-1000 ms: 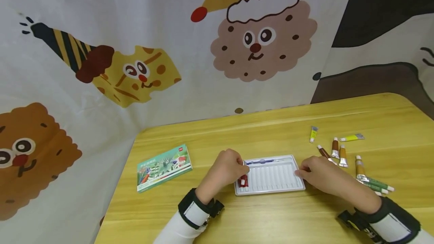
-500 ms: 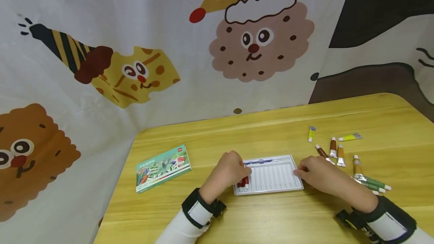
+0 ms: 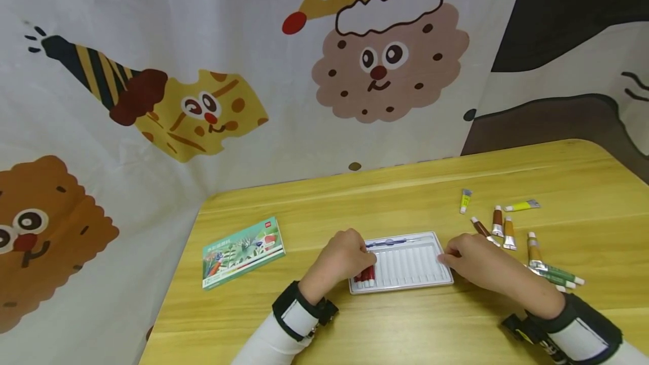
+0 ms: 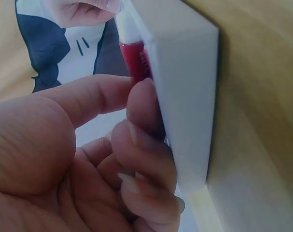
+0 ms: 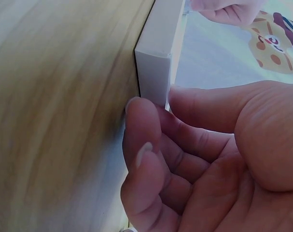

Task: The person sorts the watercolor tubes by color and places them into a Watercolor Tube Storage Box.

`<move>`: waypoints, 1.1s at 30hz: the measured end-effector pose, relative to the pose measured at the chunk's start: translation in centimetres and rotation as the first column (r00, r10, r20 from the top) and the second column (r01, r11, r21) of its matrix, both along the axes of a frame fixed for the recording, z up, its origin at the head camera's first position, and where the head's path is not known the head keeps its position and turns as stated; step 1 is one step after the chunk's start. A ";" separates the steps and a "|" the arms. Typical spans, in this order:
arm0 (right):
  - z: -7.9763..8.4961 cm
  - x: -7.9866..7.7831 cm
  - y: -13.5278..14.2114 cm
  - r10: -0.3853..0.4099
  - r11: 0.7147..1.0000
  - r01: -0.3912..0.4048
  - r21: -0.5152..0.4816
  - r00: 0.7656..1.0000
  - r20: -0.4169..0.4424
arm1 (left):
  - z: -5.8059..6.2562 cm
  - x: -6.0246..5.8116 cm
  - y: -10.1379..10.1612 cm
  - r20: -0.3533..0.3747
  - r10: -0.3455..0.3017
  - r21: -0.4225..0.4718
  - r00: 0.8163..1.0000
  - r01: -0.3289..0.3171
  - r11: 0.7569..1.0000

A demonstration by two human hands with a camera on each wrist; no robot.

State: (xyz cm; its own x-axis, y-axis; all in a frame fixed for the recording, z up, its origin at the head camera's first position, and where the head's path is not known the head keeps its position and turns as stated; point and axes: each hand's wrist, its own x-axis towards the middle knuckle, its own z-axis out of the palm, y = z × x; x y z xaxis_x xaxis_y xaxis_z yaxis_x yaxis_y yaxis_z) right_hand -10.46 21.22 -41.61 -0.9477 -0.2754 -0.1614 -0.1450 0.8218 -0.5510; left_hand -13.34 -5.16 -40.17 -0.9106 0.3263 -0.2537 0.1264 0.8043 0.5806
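Observation:
A white plastic tray [image 3: 410, 268] with narrow slots lies on the table, and a thin blue-handled paintbrush [image 3: 398, 242] rests along its far side. Over the tray's left end, my left hand [image 3: 343, 257] pinches a red paint tube [image 4: 132, 57] with a white cap between thumb and fingers. Other red paint tubes [image 3: 359, 279] lie in the slots right beside it, partly covered by the fingers. At the opposite end my right hand [image 3: 475, 259] holds the tray's short side. The right wrist view has its thumb on the rim and fingers curled against the outer wall [image 5: 153, 72].
To the left lies a flat green paint box [image 3: 244, 252] with a plant picture. Loose tubes are scattered at the right: yellow [image 3: 523, 205], brown [image 3: 498, 220], ochre [image 3: 509, 234] and green [image 3: 565, 275]. A cartoon-printed cloth [image 3: 284, 128] hangs behind the table.
The left hand has shifted slightly right and down along the tray's end, and the red tube in its fingers has come down beside the other red tubes. The right hand keeps its hold.

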 end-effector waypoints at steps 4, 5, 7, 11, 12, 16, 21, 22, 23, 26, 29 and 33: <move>0.1 0.0 -0.1 -0.001 1.000 0.001 -0.004 1.000 0.005 | 0.1 0.0 -0.1 -0.008 -0.007 -0.019 1.000 0.007 1.000; 0.2 0.1 -0.1 -0.001 1.000 0.001 -0.005 1.000 0.006 | 0.1 0.0 -0.1 -0.009 -0.009 -0.021 1.000 0.009 1.000; 0.2 0.1 -0.1 -0.001 1.000 0.001 -0.007 1.000 0.009 | 0.3 0.1 -0.2 -0.007 -0.011 -0.023 1.000 0.010 1.000; 0.2 0.0 -0.1 -0.002 1.000 0.002 -0.008 1.000 0.010 | 0.5 0.4 -0.4 0.014 -0.027 -0.049 1.000 0.028 0.998; 0.2 0.0 -0.1 -0.002 1.000 0.003 -0.008 1.000 0.011 | 0.6 0.5 -0.4 0.020 -0.034 -0.057 0.999 0.035 0.998; 0.3 0.0 -0.1 -0.005 1.000 0.005 -0.010 1.000 0.013 | 0.9 1.0 -0.4 0.041 -0.069 -0.090 0.997 0.072 0.993; 0.3 0.1 -0.1 -0.011 1.000 0.011 -0.011 1.000 0.017 | 1.1 1.3 -0.3 0.040 -0.098 -0.092 0.994 0.101 0.991; 0.3 0.1 -0.1 -0.011 1.000 0.011 -0.011 1.000 0.017 | 1.1 1.3 -0.3 0.041 -0.099 -0.092 0.994 0.103 0.990; 0.2 0.1 -0.1 -0.011 1.000 0.011 -0.010 1.000 0.018 | 1.2 1.3 -0.3 0.041 -0.101 -0.091 0.994 0.104 0.990; 0.1 0.1 -0.1 -0.009 1.000 0.010 -0.009 1.000 0.018 | 1.1 1.3 -0.4 0.045 -0.103 -0.091 0.994 0.107 0.990; 0.2 0.1 -0.1 -0.006 1.000 0.006 -0.010 1.000 0.017 | 1.0 1.3 -0.5 0.048 -0.105 -0.084 0.993 0.109 0.990; 0.3 0.1 -0.1 0.000 1.000 0.000 -0.013 1.000 0.011 | 0.9 1.1 -0.5 0.055 -0.102 -0.069 0.993 0.105 0.992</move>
